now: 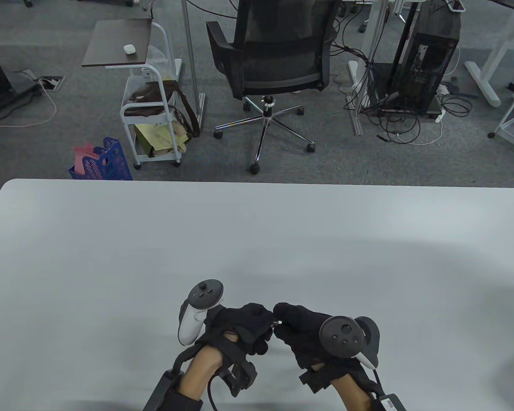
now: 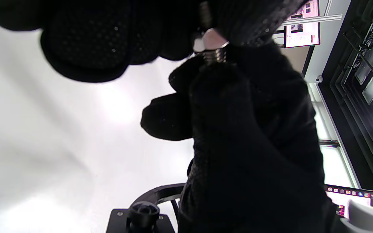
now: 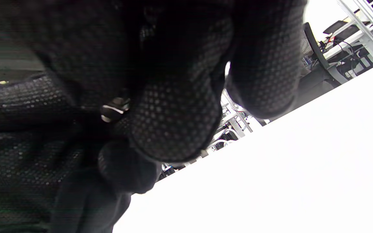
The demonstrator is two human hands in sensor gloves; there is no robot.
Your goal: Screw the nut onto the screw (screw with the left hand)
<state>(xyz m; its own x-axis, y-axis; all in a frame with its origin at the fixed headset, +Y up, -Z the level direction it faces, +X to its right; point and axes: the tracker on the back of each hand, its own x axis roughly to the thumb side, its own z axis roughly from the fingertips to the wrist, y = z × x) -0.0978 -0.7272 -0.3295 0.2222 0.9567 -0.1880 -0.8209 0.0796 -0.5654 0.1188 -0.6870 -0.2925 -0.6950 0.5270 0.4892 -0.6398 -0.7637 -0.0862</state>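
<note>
Judging by how the two hands met, the task stood partway through the threading step rather than at its start or end. Near the near edge of the white table (image 1: 257,239), the left hand (image 1: 244,327) and the right hand (image 1: 302,334) were held together above the surface, fingertips touching, with a small glint of metal between them. From the left wrist view, the nut (image 2: 210,40) sat pinched in the left hand's curled fingers, and just beneath it a short stretch of the screw (image 2: 215,55) showed its threads, the rest buried in the right hand's closed grip. The nut appeared to sit on the threaded end, so engagement had probably begun, but how many turns were on could not be told, since the gloves hid most of both parts. From the right wrist view only a dark metal sliver showed between the fingers (image 3: 173,119); which part it was stayed unclear. What remained, by my reading, was more turning with the left hand until the nut ran down the exposed threads.
</note>
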